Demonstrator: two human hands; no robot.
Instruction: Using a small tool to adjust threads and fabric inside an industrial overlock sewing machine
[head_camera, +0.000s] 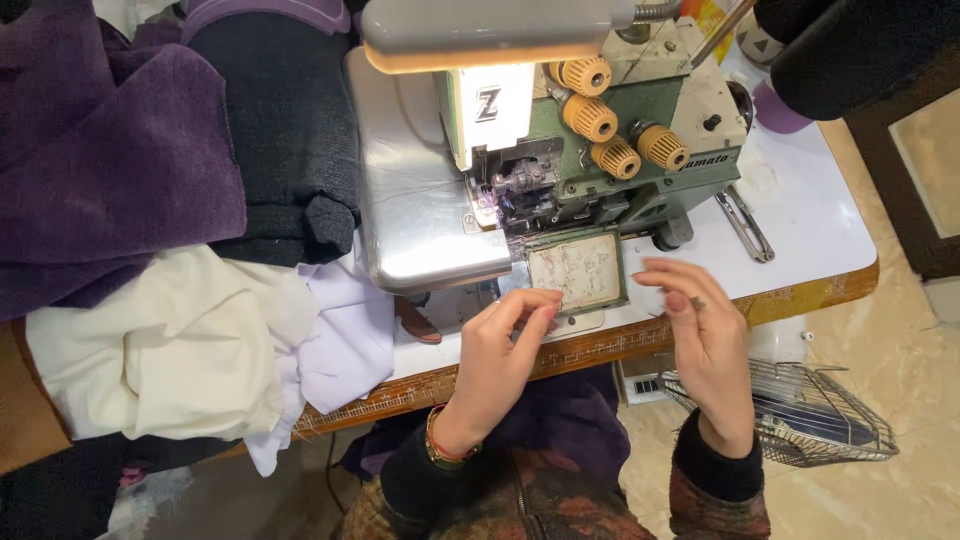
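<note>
Hands hover at the near edge of the white tabletop (800, 230), before a green sewing machine (600, 150); the left hand (500, 355) has its fingertips drawn together, whether pinching something I cannot tell, just beside the machine's small clear front cover (578, 270); the right hand (700, 330) is spread, holding nothing; purple (110, 150), black (285, 130) and cream fabric (160, 350) is piled at left; a wire basket (810, 420) sits lower right.

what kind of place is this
Most likely a tailoring or garment sewing workshop. An overlock sewing machine with yellow tension knobs sits on a white table, and piles of purple, black and cream fabric lie beside it.
</note>
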